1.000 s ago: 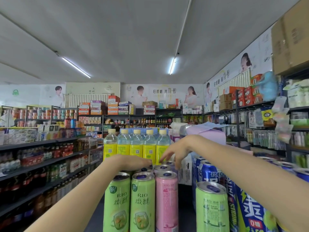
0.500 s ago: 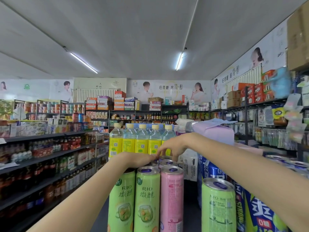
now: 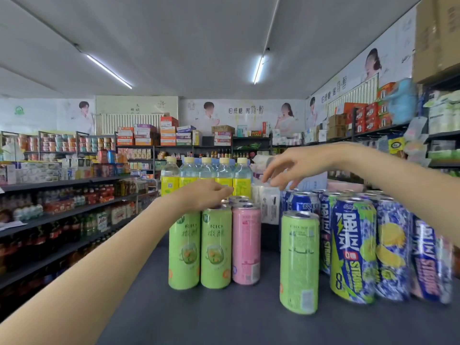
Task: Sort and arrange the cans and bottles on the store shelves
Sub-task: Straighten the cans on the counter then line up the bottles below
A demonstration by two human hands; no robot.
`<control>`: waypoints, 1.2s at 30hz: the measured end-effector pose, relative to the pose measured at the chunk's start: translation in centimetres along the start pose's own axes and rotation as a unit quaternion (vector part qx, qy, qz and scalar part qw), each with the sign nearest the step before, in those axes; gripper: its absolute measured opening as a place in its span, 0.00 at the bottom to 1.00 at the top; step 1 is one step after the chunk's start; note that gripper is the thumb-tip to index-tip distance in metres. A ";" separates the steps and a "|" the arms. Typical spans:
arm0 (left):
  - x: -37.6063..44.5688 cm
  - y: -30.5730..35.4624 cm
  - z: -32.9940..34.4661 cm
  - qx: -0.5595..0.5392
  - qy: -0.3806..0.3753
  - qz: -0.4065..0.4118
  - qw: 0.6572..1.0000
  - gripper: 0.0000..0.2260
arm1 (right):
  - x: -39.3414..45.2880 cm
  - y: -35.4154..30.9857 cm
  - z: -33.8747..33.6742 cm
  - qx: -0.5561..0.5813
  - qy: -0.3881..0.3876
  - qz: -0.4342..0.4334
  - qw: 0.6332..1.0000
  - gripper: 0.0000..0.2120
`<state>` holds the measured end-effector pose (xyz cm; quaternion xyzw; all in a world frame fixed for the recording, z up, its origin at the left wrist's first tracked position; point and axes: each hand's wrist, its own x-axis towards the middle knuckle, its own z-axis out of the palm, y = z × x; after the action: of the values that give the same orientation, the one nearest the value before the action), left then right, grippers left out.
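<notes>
We read the layout as a sort by flavour and size. On the dark shelf top (image 3: pixel 224 319) the slim cans stand in files running away from us: two light green cans (image 3: pixel 184 247) at the near left, a pink can (image 3: pixel 246 245) touching them on the right, with more can tops lined up behind. To the right, after a gap, the wider blue cans (image 3: pixel 353 250) are packed side by side, their labels facing us. One lone green can (image 3: pixel 299 262) stands in that gap, nearer to us, just beside the blue group and turned label-away (we judge it is out of place and belongs with the green files on the left). At the far end a row of yellow-labelled bottles (image 3: pixel 206 175) closes off the cans like a back wall.

The left hand (image 3: pixel 206 195) lies over the can tops behind the front green cans, fingers curled downward; whether it grips one of the cans there or merely rests on them we cannot tell, since its fingertips are hidden. The right hand (image 3: pixel 296 168) hovers above the far blue cans and a white packet (image 3: pixel 267 202), fingers spread and loosely bent, holding nothing and touching nothing that we can see.
</notes>
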<state>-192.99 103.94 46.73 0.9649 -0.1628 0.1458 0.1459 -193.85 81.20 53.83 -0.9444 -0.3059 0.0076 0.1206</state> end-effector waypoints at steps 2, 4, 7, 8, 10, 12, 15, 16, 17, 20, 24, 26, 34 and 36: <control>-1.1 1.6 1.3 0.032 0.038 0.049 0.998 0.22 | -2.5 -0.2 1.2 0.005 -0.050 0.026 0.998 0.15; -1.8 3.0 2.8 0.061 0.055 0.080 0.993 0.23 | -3.7 -0.2 3.1 -0.037 -0.086 0.050 0.994 0.17; -1.9 4.0 4.5 0.158 0.042 0.086 0.983 0.25 | -4.0 0.6 5.2 -0.064 -0.048 0.037 0.996 0.18; -1.7 3.9 4.5 0.162 0.043 0.089 0.982 0.24 | -3.9 0.7 5.5 -0.056 -0.029 0.032 0.997 0.18; -1.7 3.5 4.0 0.131 0.048 0.098 0.985 0.23 | -3.5 0.7 5.5 -0.050 0.003 0.029 0.998 0.18; -2.0 3.3 3.7 0.107 0.037 0.112 0.987 0.22 | -3.0 0.5 5.7 -0.055 0.025 0.037 0.997 0.20; -1.9 2.8 3.5 0.086 0.018 0.135 0.987 0.21 | -1.7 0.1 6.5 -0.083 0.052 0.036 0.995 0.26; -1.7 2.4 3.5 0.079 0.014 0.138 0.987 0.21 | -1.2 0.0 6.8 -0.086 0.058 0.037 0.994 0.26; -1.5 2.0 3.6 0.073 0.014 0.138 0.988 0.21 | -0.7 0.0 7.0 -0.091 0.063 0.039 0.993 0.27; -1.0 1.4 3.7 0.078 0.017 0.139 0.987 0.22 | 0.1 0.2 7.1 -0.087 0.076 0.038 0.993 0.27; -0.9 1.2 3.8 0.079 0.023 0.158 0.984 0.22 | 0.1 1.1 7.2 -0.034 0.087 0.021 0.995 0.25; -0.7 0.8 3.9 0.086 0.026 0.160 0.983 0.23 | 0.1 1.5 7.5 -0.016 0.090 0.016 0.996 0.25; -2.4 0.8 5.3 0.128 0.169 0.161 0.964 0.20 | -1.2 1.4 8.1 0.001 0.104 0.070 0.992 0.26; -3.5 0.1 6.0 0.149 0.211 0.137 0.956 0.19 | -1.3 0.5 8.7 -0.079 0.152 0.098 0.980 0.28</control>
<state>-194.82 102.83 40.15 0.8915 -0.2356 0.3867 0.0103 -195.36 81.98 45.22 -0.9664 -0.1895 -0.1486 0.0895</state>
